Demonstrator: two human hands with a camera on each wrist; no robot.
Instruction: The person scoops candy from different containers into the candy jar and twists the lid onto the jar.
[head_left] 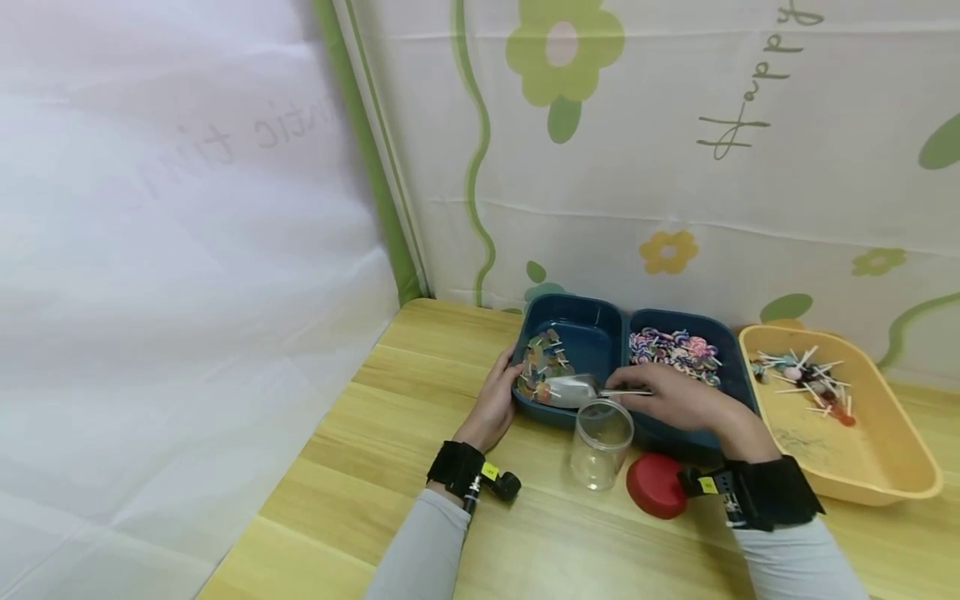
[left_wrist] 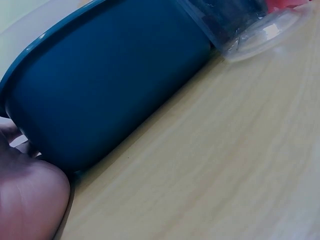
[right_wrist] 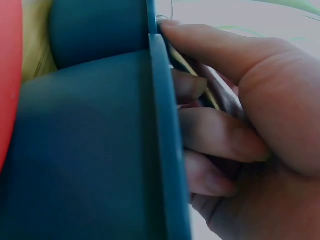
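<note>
My right hand (head_left: 667,398) grips the handle of a clear-looking scoop (head_left: 570,392) over the left half of a two-part dark blue container (head_left: 600,310). The scoop's mouth points left, among small translucent candies (head_left: 546,354), some with white sticks; orange ones show at its lip. In the right wrist view, the fingers (right_wrist: 220,132) curl round the handle behind the container's wall. My left hand (head_left: 491,404) holds the container's left side at the rim; its fingers are partly hidden in the left wrist view. A clear jar (head_left: 596,467) stands lidless in front of the container.
A red round lid (head_left: 656,486) lies right of the jar, near my right wrist. Swirled, colourful lollipops (head_left: 678,350) fill part of the container's right half. To the right, a yellow tray (head_left: 892,417) holds more lollipops (head_left: 810,379). A printed curtain (head_left: 600,208) hangs behind the table.
</note>
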